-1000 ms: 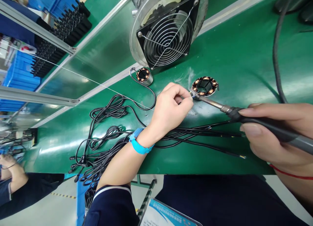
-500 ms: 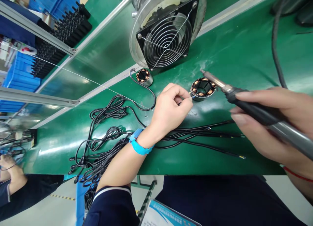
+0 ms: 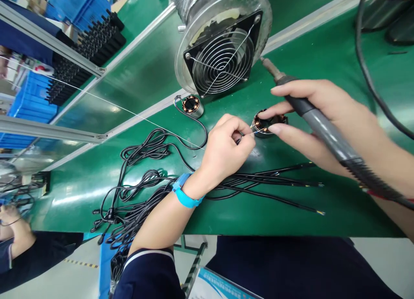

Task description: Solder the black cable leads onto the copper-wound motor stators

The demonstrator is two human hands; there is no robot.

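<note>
A green bench [image 3: 258, 221] gleams — pale floor [image 3: 76, 279] shows below.

Duct fan [image 3: 223, 68]: back of the tabletop [image 3: 246, 219]
Far stator [image 3: 196, 111]: just off the fan's front left
Near stator [image 3: 264, 124]: between left hand [image 3: 228, 148] and right hand [image 3: 336, 122]
Cables [image 3: 155, 199]: mostly piled left, ends running right, under the left wrist
Soldering iron [image 3: 323, 127]: in the right hand

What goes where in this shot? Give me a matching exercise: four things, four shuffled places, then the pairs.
1. Black-and-grey pen-shaped soldering iron
2. Bright blue wristband
3. Copper-wound metal ring nearest the left hand
4. Square black fan with round wire guard

A. around the left wrist
B. on a round translucent housing
C. in the right hand
D. partly hidden by the right fingertips

Pairs: 1-C, 2-A, 3-D, 4-B.
</note>
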